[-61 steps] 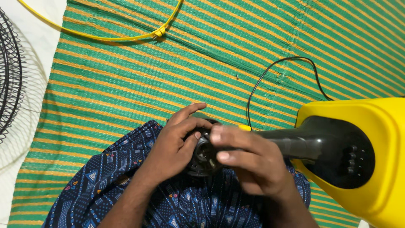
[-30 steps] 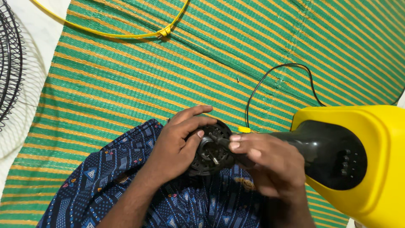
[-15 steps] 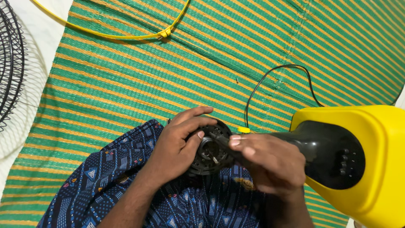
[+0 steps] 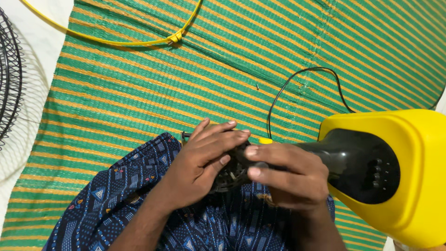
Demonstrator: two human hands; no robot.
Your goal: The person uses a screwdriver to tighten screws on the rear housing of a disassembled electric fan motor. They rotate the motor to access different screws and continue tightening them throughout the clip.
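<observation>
At the far left edge, well away from the fan motor [image 4: 231, 171], a black wire fan guard [image 4: 10, 74] lies on the pale floor [image 4: 32, 121], cut off by the frame. Up and to the left of the motor a yellow cable [image 4: 139, 42] curves across the green and yellow striped mat [image 4: 139, 97] and is held by a small clip at its bend. Between that cable and the motor the mat lies bare and flat, the widest open stretch in view.

Below and to the left of the motor, blue patterned cloth [image 4: 107, 200] covers the person's lap and runs off the bottom edge. The left hand [image 4: 195, 162] comes up from there and wraps over the left side of the motor, its fingers curled across the top and its thumb underneath, closed on the dark round body. The motor sits just above the cloth, low in the middle of the view, mostly hidden by both hands. A short metal shaft [image 4: 186, 135] sticks out just left of the fingertips.

The right hand [image 4: 290, 179] grips the right side of the motor, fingers bent and pressed down over it, touching the black neck [image 4: 320, 151] that leads to the yellow fan housing [image 4: 413, 186]. That housing fills the lower right corner, with a dark button panel [image 4: 371, 169] facing up. Above the motor's right side a thin black cord [image 4: 302, 81] loops over the mat toward the housing.
</observation>
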